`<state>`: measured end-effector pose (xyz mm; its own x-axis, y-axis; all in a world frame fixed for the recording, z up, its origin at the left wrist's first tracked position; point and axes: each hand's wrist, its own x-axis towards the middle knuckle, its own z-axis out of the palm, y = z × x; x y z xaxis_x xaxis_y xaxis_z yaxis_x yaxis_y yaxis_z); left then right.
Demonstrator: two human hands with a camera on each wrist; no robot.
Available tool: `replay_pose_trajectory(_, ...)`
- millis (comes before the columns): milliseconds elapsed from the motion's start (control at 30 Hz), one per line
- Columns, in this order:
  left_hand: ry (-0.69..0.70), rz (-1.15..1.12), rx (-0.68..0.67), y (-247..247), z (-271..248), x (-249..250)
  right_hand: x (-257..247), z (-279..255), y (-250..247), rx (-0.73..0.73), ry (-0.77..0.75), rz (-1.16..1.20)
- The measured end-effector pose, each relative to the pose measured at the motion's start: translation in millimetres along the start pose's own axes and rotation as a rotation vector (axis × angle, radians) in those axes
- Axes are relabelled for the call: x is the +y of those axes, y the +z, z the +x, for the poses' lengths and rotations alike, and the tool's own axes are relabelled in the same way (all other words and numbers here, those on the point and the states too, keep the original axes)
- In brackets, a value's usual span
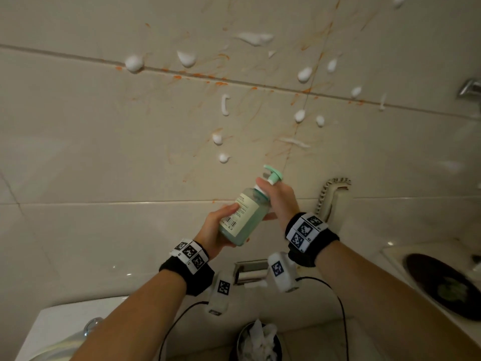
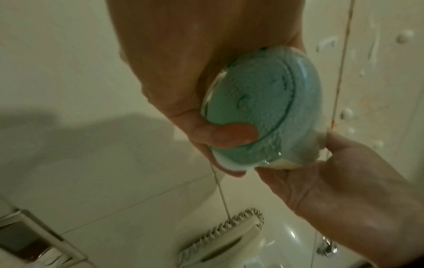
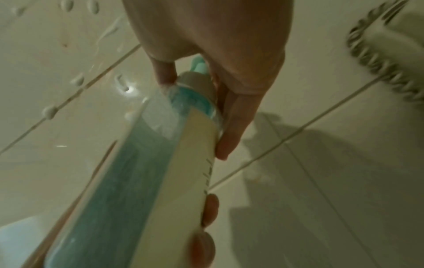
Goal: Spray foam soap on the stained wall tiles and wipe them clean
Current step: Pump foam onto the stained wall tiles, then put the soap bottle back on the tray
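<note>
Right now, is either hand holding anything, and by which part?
Both hold the soap bottle: left hand grips its lower body, right hand its neck below the pump.

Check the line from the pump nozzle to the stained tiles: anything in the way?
Nothing visible. The left hand holds the soap bottle by its base and the right hand grips its neck below the pump head. Only open air shows between the nozzle and the orange-streaked wall tiles.

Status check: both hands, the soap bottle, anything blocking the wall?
Left hand grips soap bottle base; right hand holds its neck below the pump. Foam blobs dot stained tiles, unwiped. Nothing blocks the wall.
</note>
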<state>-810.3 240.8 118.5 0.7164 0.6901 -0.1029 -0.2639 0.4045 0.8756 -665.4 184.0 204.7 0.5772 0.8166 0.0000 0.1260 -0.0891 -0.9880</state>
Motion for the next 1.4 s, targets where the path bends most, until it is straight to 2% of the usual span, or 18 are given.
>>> replay_pose_trajectory(133, 0.001, 0.067, -0.02, 34, 7, -15, -3, -6, -49, -0.024, 0.112, 0.025)
replay_pose_trajectory(233, -0.002, 0.087, -0.057, 71, 14, -28, 0, -10, -91, 0.021, 0.143, 0.079)
replay_pose_trajectory(433, -0.036, 0.187, -0.039, 158, 31, -73, 14, -27, -197, 0.08, 0.078, 0.061)
replay_pose_trajectory(533, -0.027, 0.219, -0.102, 210, 36, -100, 23, -36, -253, 0.11, 0.026, 0.036)
replay_pose_trajectory(767, -0.066, 0.274, -0.204, 314, 55, -159, 38, -58, -372, 0.142, 0.062, 0.079)
replay_pose_trajectory(1033, -0.15, 0.323, -0.258, 401, 85, -220, 67, -71, -481, 0.262, 0.106, -0.001)
replay_pose_trajectory(1233, -0.151, 0.414, -0.28, 453, 121, -251, 96, -59, -546, 0.334, 0.166, -0.01)
replay_pose_trajectory(1400, -0.13, 0.442, -0.304, 484, 186, -269, 123, -22, -590, 0.405, 0.201, -0.046)
